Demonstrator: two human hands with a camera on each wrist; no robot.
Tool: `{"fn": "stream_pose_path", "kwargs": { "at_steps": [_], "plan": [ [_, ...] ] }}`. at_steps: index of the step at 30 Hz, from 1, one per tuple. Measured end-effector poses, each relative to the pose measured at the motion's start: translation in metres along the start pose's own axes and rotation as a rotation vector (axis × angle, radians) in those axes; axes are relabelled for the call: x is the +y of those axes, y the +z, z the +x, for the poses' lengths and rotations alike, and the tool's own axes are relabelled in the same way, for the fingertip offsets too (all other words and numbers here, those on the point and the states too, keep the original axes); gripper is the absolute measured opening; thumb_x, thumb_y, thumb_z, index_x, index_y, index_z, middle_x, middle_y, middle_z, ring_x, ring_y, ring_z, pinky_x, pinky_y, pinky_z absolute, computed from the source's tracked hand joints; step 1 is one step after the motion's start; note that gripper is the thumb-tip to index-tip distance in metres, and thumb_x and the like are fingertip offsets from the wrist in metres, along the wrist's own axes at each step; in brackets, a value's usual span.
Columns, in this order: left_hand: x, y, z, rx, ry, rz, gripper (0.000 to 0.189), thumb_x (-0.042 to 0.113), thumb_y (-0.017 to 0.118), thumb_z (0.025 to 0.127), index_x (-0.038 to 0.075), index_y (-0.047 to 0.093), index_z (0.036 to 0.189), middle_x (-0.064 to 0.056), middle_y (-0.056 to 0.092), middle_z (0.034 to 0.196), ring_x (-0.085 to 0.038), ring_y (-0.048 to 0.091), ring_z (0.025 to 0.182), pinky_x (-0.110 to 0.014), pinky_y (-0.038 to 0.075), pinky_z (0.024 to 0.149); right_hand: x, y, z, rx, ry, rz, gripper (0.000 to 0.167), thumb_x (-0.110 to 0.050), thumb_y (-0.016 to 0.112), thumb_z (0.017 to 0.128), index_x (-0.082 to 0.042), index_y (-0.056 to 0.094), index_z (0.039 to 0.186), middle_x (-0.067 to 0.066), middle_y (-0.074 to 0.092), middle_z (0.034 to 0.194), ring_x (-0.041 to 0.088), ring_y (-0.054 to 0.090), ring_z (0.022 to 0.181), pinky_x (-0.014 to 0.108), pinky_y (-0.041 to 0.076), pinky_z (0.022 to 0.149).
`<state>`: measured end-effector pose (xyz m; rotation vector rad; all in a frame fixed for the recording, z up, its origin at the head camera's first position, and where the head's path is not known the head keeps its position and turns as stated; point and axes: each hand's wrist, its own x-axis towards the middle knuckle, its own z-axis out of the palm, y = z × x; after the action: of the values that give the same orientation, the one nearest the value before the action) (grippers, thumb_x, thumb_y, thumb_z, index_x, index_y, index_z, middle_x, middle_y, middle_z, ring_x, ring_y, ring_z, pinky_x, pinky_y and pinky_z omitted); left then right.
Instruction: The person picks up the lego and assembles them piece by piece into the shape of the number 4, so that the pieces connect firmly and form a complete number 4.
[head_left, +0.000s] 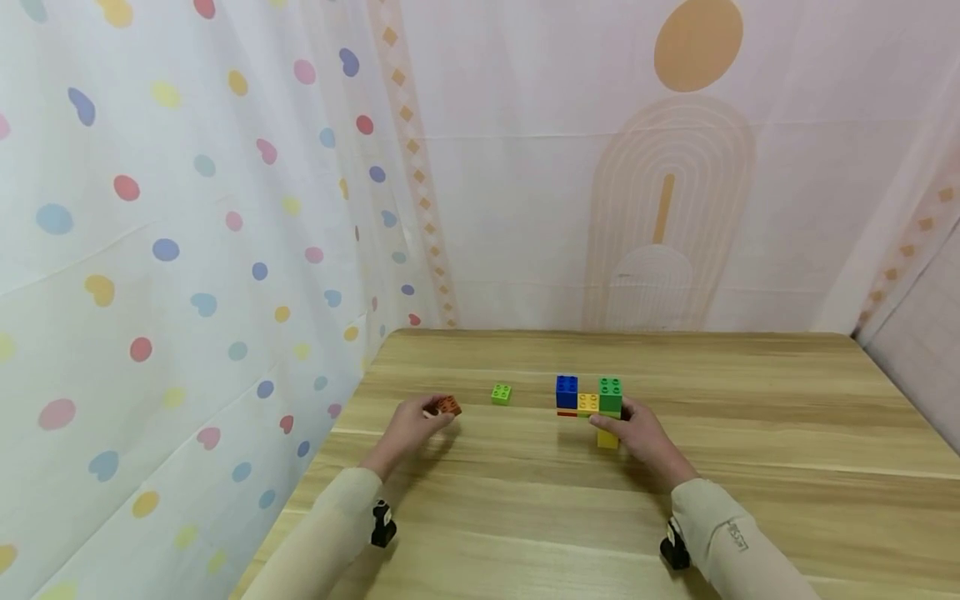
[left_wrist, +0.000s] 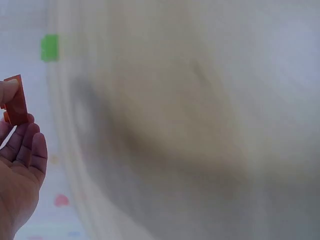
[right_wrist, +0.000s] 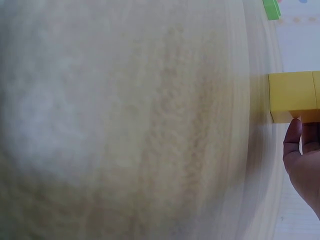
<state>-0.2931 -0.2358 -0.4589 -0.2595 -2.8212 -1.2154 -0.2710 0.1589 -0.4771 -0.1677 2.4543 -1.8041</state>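
Between thumb and fingers, my left hand (head_left: pixel 412 425) pinches a reddish-brown toy brick (head_left: pixel 449 405), its studs facing up in the head view. The same brick (left_wrist: pixel 18 102) appears tilted on edge in the left wrist view. My right hand (head_left: pixel 637 429) grips a joined brick structure from its right side, thumb across the front. A blue brick (head_left: pixel 567 392) and a green brick (head_left: pixel 611 393) top its two ends, with a low yellow-orange brick (head_left: pixel 588 403) between them. Under the green end is a yellow brick (head_left: pixel 607 440), also large in the right wrist view (right_wrist: pixel 292 95).
A lime-green four-stud brick (head_left: pixel 501 394) lies on the wooden table (head_left: pixel 510 517) between both hands. Patterned curtains (head_left: pixel 510 208) hang behind the table and along its left side. Black wrist cameras (head_left: pixel 383 524) sit under both sleeves.
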Motion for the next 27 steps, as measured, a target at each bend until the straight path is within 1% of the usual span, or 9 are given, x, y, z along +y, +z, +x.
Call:
{"fn": "stream_pose_path", "kwargs": {
  "at_steps": [2,7,13,17,21,27],
  "plan": [
    [0.012,0.001,0.005,-0.007,0.022,-0.02,0.036,0.024,0.072,0.093,0.008,0.067,0.125,-0.002,0.066,0.099,-0.019,0.059,0.088,-0.033,0.05,0.071,0.001,0.0,0.0,-0.001,-0.004,-0.002,0.045,-0.031,0.07,0.094,0.001,0.061,0.125,0.014,0.064,0.118,0.022,0.056,0.098,0.034,0.046,0.085],
    [0.038,0.003,0.015,-0.024,0.055,-0.048,0.042,0.031,0.069,0.095,0.008,0.064,0.129,-0.003,0.065,0.103,-0.018,0.059,0.088,-0.034,0.05,0.071,0.001,0.0,0.0,0.003,-0.009,-0.009,0.046,-0.032,0.07,0.094,0.001,0.061,0.125,0.014,0.064,0.118,0.022,0.056,0.099,0.036,0.047,0.086],
    [0.065,0.004,0.027,-0.024,0.086,-0.074,0.043,0.031,0.073,0.092,0.009,0.066,0.128,-0.005,0.065,0.103,-0.02,0.061,0.089,-0.035,0.052,0.072,0.0,0.001,0.0,0.006,0.002,-0.013,0.045,-0.031,0.07,0.094,0.0,0.061,0.125,0.014,0.064,0.119,0.022,0.056,0.099,0.034,0.046,0.085],
    [0.083,0.006,0.034,-0.04,0.085,-0.094,0.042,0.029,0.077,0.089,0.012,0.067,0.126,-0.004,0.064,0.103,-0.02,0.06,0.09,-0.034,0.052,0.072,-0.003,0.003,-0.002,0.008,0.002,-0.01,0.044,-0.029,0.07,0.095,0.001,0.061,0.125,0.015,0.064,0.118,0.022,0.056,0.098,0.033,0.046,0.084],
    [0.101,0.007,0.042,-0.046,0.092,-0.106,0.041,0.026,0.079,0.086,0.011,0.068,0.122,-0.004,0.064,0.1,-0.02,0.059,0.088,-0.033,0.05,0.071,-0.004,0.003,-0.003,0.01,0.001,0.009,0.043,-0.027,0.069,0.095,0.003,0.06,0.125,0.015,0.064,0.119,0.021,0.055,0.097,0.034,0.046,0.085],
    [0.126,0.012,0.05,-0.071,0.123,-0.1,0.041,0.031,0.08,0.085,0.011,0.069,0.119,-0.003,0.064,0.1,-0.019,0.059,0.088,-0.032,0.05,0.07,-0.004,0.003,-0.003,0.014,0.003,0.015,0.043,-0.026,0.07,0.095,0.003,0.06,0.125,0.015,0.064,0.118,0.02,0.055,0.096,0.033,0.046,0.083]
  ]
}}
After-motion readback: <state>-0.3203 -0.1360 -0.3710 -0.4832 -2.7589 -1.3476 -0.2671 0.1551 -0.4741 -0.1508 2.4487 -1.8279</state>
